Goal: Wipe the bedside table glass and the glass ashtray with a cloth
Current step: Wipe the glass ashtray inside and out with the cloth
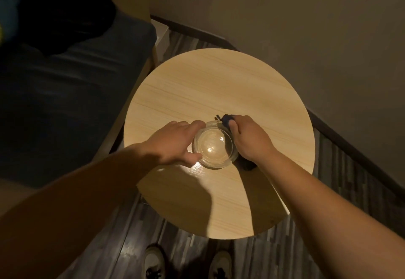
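A round clear glass ashtray (215, 144) stands on the round light-wood bedside table (210, 86), a little toward the near side of its middle. My left hand (175, 142) grips the ashtray's left rim, thumb on the near side and fingers over the far side. My right hand (249, 139) holds a dark blue cloth (226, 119) against the ashtray's right side. Most of the cloth is hidden under that hand; a dark end shows below it.
A dark blue bed or sofa cushion (72, 94) lies close to the table's left edge. A beige wall (317, 37) with a dark skirting board runs behind and to the right. My two shoes (153, 263) stand on the grey wood floor at the table's near edge.
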Demonstrator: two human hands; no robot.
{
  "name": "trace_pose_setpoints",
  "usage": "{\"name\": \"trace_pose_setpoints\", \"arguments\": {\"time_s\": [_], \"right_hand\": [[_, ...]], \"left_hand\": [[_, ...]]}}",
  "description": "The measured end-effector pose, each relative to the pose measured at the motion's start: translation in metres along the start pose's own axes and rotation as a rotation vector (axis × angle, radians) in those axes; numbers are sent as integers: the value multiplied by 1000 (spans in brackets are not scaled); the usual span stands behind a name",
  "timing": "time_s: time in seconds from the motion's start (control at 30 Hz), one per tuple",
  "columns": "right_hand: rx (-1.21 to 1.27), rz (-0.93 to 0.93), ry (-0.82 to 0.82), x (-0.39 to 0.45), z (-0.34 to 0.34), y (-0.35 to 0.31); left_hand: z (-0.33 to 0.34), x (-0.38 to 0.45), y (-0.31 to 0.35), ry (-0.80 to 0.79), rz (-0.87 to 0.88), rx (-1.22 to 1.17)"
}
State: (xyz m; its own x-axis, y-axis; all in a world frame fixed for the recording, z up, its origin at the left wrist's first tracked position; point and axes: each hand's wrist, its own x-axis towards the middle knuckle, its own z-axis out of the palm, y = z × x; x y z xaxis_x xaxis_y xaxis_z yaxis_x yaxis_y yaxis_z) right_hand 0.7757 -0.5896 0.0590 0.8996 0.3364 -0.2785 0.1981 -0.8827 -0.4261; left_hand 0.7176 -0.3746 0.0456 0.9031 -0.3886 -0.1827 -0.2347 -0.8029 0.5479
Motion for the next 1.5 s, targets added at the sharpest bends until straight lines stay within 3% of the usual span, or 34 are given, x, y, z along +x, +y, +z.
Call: {"name": "trace_pose_setpoints", "arguments": {"time_s": [0.13, 0.23, 0.37, 0.43, 0.5, 0.53, 0.6, 0.77, 0.93, 1.07, 1.17, 1.27, 1.33, 1.4, 1.5], "right_hand": [[-23, -61, 53, -11, 6, 6], [16, 87, 145, -27, 11, 5], [81, 261, 219, -48, 22, -6], [90, 294, 243, -51, 24, -10], [92, 302, 247, -50, 26, -11], [114, 301, 240, -49, 26, -11], [187, 289, 213, -48, 26, -8], [183, 181, 105, -30, 12, 2], [11, 5, -23, -2, 1, 8], [33, -37, 5, -6, 5, 13], [45, 124, 103, -21, 11, 0], [90, 261, 157, -34, 20, -12], [119, 299, 176, -38, 24, -15], [144, 306, 177, -38, 25, -14], [206, 269, 143, -34, 20, -9]], "left_hand": [[-18, 15, -10, -109, 99, 40], [-27, 22, -12, -153, 45, -50], [-4, -8, 21, 108, -233, -301], [20, -18, 49, 193, -478, -186], [41, -23, 67, 162, -553, -5], [45, -24, 71, 131, -520, 97], [45, -16, 65, 213, -424, 316], [23, 9, 53, 84, -572, 104], [0, 16, 28, -5, -251, 165], [-15, 37, 6, -62, -104, 148], [-10, 34, 11, 82, -146, 155], [15, 8, 32, 247, -421, 71], [34, -9, 52, 205, -462, 204], [49, -9, 46, 262, -499, 338], [39, 3, 46, 306, -494, 203]]}}
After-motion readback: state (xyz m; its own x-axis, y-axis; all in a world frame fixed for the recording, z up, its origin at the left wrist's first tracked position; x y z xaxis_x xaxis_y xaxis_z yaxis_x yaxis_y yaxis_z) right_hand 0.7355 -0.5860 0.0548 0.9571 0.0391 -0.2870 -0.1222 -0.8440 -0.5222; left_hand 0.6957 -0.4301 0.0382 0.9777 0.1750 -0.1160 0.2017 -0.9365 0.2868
